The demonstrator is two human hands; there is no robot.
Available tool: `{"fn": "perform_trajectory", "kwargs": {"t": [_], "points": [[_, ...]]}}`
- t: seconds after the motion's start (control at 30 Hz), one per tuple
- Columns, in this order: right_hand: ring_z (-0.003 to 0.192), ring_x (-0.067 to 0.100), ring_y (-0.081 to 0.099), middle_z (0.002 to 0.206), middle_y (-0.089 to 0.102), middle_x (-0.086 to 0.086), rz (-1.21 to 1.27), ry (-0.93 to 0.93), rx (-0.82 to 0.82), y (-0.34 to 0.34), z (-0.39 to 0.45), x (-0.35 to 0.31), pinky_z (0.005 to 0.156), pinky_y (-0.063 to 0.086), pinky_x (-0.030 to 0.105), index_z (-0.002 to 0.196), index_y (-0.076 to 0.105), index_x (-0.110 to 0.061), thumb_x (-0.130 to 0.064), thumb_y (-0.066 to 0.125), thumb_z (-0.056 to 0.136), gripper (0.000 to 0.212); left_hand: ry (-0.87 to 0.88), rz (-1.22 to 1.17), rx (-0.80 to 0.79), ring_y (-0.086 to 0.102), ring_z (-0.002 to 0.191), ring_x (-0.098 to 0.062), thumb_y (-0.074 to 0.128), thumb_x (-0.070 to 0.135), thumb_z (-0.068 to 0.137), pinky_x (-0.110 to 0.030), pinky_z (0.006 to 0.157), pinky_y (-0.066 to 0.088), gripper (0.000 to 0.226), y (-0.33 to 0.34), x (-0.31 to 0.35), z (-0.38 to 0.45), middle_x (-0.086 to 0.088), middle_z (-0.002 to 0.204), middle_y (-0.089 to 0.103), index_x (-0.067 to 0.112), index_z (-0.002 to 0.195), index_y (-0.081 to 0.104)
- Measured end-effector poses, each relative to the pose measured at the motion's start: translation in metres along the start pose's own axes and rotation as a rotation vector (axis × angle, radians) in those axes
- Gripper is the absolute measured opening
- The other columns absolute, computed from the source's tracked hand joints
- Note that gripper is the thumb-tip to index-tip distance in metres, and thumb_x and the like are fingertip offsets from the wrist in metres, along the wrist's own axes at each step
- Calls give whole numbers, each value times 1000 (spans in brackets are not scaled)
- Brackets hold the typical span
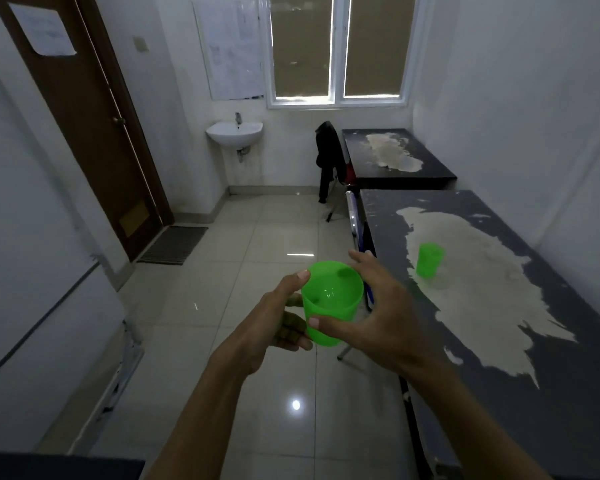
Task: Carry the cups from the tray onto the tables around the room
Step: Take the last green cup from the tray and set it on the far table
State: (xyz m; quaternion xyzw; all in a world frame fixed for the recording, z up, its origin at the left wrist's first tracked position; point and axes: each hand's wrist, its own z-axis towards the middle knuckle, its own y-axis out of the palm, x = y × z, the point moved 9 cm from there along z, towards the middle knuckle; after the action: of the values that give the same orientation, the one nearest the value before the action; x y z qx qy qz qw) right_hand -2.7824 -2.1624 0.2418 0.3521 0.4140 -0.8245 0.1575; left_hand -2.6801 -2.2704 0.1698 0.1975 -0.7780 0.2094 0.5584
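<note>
while both hands hold one green cup (pixel 331 303) over the floor, the left hand (pixel 281 320) curls round its side and the right hand (pixel 378 306) pinches its rim, so a loose grip could drop it. past them, a second cup (pixel 429 259) stands on the near table (pixel 499 393); a careless set-down there might knock it over. the far table (pixel 437 168) waits beyond.

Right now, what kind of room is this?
Probably a bare utility or staff room, not a home kitchen: a wall-mounted washbasin under a window, two worn dark tables along the right wall, and a tiled floor.
</note>
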Motion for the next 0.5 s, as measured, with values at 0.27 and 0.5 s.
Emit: {"fn": "perform_trajectory", "kwargs": {"t": [0.27,0.5], "points": [[142,13,28,152,36,-2,-34,19,-66,36,134,61,115,29,42,138,45,-20,-53,84,61,92,-35,-12,4,65,73,-27,41,85,63,-40,78,51,88,-57,17,137,-28,92,69,17,114,63],[142,10,26,152,37,-4,-26,19,-32,85,265,114,115,28,40,138,45,-22,-59,83,57,96,-18,-6,2,64,68,-24,40,84,66,-39,76,51,90,-128,39,265,-21,82,68,13,116,63]]}}
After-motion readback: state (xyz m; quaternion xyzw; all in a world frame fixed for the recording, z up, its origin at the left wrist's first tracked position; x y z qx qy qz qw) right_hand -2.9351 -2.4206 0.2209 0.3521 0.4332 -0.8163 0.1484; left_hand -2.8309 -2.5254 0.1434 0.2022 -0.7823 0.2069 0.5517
